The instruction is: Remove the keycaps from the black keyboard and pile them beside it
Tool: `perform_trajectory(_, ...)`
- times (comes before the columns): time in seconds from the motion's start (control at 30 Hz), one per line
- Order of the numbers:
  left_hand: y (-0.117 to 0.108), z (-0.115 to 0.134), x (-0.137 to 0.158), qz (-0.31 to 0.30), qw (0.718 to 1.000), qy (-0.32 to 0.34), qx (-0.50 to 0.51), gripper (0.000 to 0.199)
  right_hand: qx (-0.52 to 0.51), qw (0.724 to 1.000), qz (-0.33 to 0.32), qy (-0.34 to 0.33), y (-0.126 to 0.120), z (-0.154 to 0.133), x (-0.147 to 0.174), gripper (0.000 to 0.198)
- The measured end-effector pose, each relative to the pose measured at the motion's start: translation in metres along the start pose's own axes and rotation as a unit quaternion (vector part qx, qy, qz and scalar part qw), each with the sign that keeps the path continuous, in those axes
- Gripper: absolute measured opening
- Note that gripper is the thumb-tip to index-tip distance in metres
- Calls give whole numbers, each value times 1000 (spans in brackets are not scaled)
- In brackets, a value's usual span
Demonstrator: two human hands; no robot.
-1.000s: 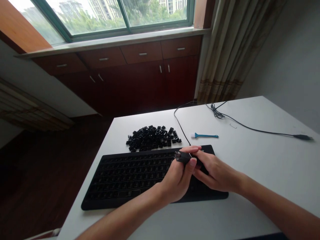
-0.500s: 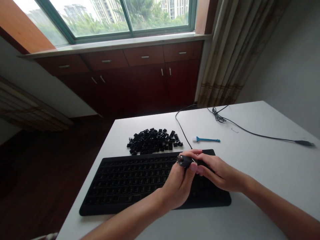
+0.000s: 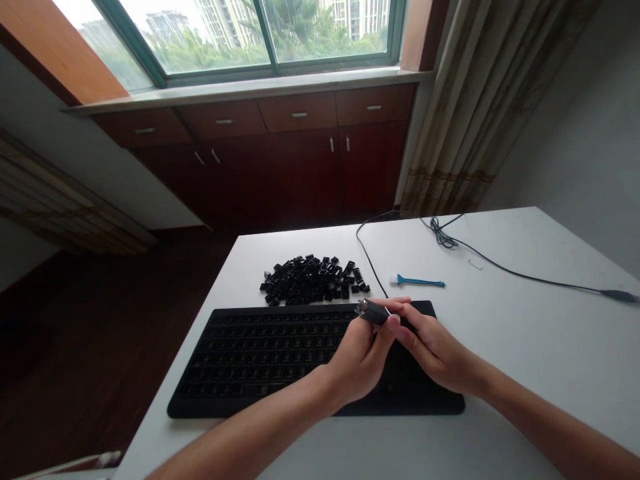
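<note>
My left hand (image 3: 363,360) is closed around a short dark grey cylindrical tool (image 3: 374,311) with a shiny end pointing left; its exact kind is unclear. My right hand (image 3: 437,347) meets it at the tool's right end, thumb and fingers curled together. What lies between the right fingers is hidden. Both hands are over the right part of a black keyboard (image 3: 270,353), whose keycaps are off so the switches show. Behind it lies a heap of loose black keycaps (image 3: 310,279).
A blue brush (image 3: 420,282) with white bristles lies behind my hands. The keyboard's black cable (image 3: 367,253) runs to the table's back edge, where a bundle (image 3: 443,235) sits. A thin bent wire (image 3: 475,265) lies on the white table (image 3: 525,333). Cabinets (image 3: 285,167) stand beyond.
The camera view has shifted slightly, so the scene sits a little further right. My hands keep the same hold, and the tool is tilted slightly differently.
</note>
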State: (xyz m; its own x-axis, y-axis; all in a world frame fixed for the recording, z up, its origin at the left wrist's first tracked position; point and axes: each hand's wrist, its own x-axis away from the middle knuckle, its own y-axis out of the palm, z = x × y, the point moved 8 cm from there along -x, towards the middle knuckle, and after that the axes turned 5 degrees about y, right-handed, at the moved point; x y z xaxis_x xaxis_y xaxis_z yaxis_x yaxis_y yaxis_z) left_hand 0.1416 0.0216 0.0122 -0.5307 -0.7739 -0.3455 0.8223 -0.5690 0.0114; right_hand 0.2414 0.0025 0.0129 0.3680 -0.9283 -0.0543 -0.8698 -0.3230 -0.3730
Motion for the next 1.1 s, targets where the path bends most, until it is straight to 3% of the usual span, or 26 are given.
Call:
perform_trajectory(0.13, 1, 12, 5, -11, 996, 67, 57, 21, -10, 999, 8, -41, 9, -10, -1, 29)
perform_trajectory(0.33, -6, 11, -1, 27, 999, 24, 15, 26, -30, 999, 42, -5, -2, -3, -1, 31)
perform_trajectory(0.43, -3, 8, -1, 6, 1000, 17, 21, 34, -87, 995, 53, 15, -10, 3, 1, 26)
perform_trajectory(0.5, 0, 5, 0, -13, 999, 8, 32, 40, -173, 981, 76, 35, -18, 9, 1, 25)
perform_trajectory(0.63, 0, 2, 1, -5, 1000, -7, 14, 37, -332, 930, 141, 72, -34, 28, 1, 22)
perform_trajectory(0.8, -3, 3, 0, 6, 1000, -13, -9, 26, -303, 929, 186, 108, -46, 38, 1, 20)
perform_trajectory(0.93, -3, 5, 0, -20, 998, -9, -61, 42, -255, 943, 196, 88, -47, 33, 2, 30)
perform_trajectory(1.1, -3, 8, -4, -42, 994, -3, -106, 43, -324, 915, 224, 91, -48, 40, 3, 16)
